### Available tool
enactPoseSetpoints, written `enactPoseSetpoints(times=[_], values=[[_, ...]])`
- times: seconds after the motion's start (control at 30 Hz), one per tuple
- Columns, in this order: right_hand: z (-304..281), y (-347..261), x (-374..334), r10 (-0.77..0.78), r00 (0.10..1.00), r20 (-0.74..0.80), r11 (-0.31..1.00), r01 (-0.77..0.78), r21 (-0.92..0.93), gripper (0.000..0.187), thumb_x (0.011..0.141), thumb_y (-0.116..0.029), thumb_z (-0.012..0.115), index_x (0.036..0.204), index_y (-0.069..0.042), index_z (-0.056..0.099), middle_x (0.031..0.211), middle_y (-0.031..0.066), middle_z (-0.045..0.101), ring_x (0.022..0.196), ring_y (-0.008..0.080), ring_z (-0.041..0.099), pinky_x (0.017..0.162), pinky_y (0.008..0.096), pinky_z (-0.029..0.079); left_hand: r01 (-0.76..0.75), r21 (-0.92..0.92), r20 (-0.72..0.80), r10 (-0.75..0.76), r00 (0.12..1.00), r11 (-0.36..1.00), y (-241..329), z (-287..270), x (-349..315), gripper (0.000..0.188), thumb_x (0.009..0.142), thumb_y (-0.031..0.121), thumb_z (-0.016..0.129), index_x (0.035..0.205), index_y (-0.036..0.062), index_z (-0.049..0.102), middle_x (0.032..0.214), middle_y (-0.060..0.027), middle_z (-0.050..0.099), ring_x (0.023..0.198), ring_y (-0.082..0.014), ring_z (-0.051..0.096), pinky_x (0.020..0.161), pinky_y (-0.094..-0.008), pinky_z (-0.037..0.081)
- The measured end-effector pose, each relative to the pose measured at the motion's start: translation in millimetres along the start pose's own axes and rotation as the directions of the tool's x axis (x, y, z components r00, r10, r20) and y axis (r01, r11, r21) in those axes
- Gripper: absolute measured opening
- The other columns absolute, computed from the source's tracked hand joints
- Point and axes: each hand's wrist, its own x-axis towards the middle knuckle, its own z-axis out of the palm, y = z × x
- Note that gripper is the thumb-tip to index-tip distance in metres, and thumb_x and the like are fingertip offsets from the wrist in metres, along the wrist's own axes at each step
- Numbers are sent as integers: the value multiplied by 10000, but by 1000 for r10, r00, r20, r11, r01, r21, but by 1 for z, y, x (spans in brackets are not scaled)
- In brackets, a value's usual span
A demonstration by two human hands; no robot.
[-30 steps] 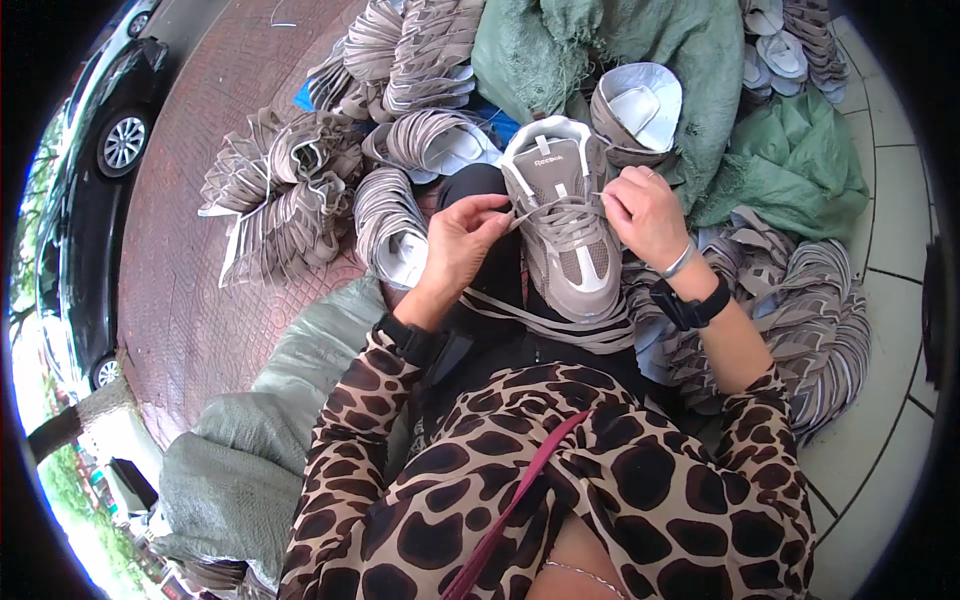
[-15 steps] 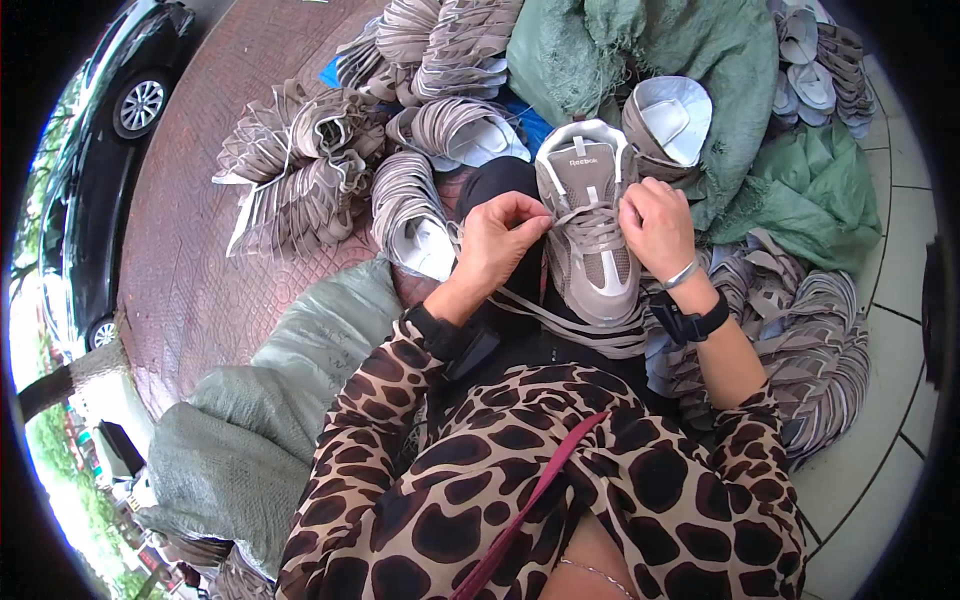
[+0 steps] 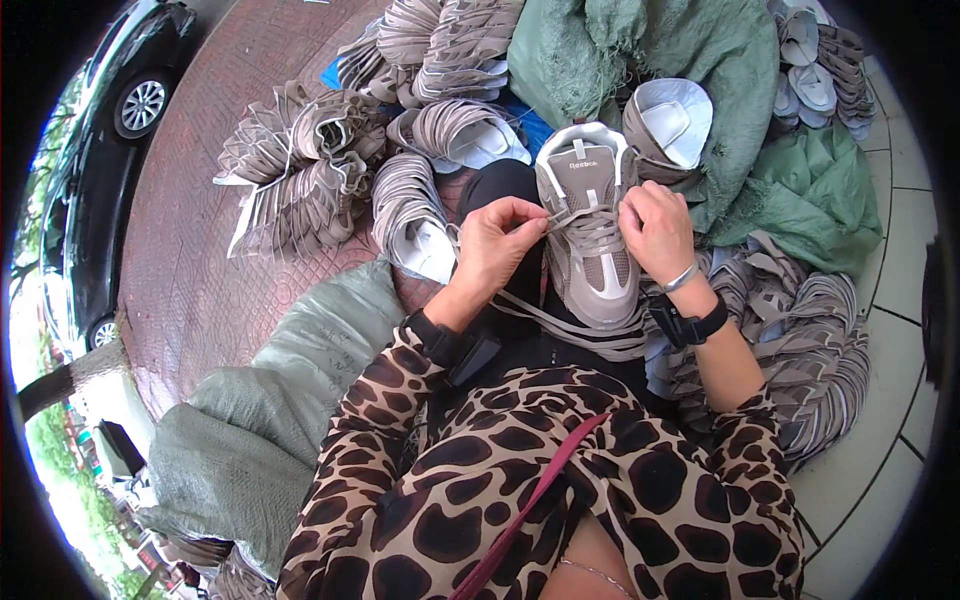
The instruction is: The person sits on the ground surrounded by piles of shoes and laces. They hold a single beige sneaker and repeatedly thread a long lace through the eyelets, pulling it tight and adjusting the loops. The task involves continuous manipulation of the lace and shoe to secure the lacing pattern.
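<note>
Pinching lace [image 3: 594, 234] on taupe sneaker [image 3: 602, 300]

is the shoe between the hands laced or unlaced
Laced: the shoe has lace crossing its front in several rows.

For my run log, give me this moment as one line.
left hand: pinching shoelace | right hand: at right side of shoe, grip hidden | shoe: between hands, toe toward wearer

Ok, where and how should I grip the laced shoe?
Probably by the rounded toe of the laced shoe, from the person's body side: it points that way, uncovered, while the left hand and right hand flank the laces.
</note>
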Motion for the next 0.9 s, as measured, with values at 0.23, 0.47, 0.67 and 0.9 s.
enactPoseSetpoints(times=[0.23, 0.47, 0.67, 0.9], values=[[0, 0, 0, -1, 1000, -18, 1000, 2, 6, 129, 805, -123, 640, 735, -83, 540, 750, 77, 525, 753, 286, 563, 674, 417, 401, -10, 318, -49, 27, 998, 948, 3, 5, 2, 144, 813, 112, 728, 882, -15, 723, 773, -99, 726, 660, -104, 653, 649, -262, 519], [2, 0, 0, -1, 1000, -29, 1000, 2, 18, 134, 800, -124, 649, 734, -85, 539, 749, 74, 525, 750, 285, 560, 671, 415, 399, -34, 483, -40, 61, 997, 875, 6, 4, 6, 161, 823, 144, 707, 859, -13, 697, 718, -45, 686, 657, -68, 608, 614, -248, 489], [2, 1, -1, -7, 999, -39, 1000, 7, 15, 117, 798, -115, 648, 749, -83, 546, 751, 73, 526, 754, 281, 565, 677, 411, 403, -119, 536, -82, 191, 978, 836, 10, 11, 4, 161, 834, 155, 688, 852, -5, 677, 716, -98, 681, 660, -146, 652, 630, -296, 505], [3, 0, -2, -12, 999, -41, 1000, 13, 14, 108, 794, -111, 642, 750, -82, 547, 752, 73, 523, 756, 279, 567, 681, 411, 404, -172, 610, -115, 301, 947, 774, 11, 24, -2, 143, 806, 156, 672, 793, 19, 636, 740, -173, 657, 698, -353, 652, 642, -420, 509]])
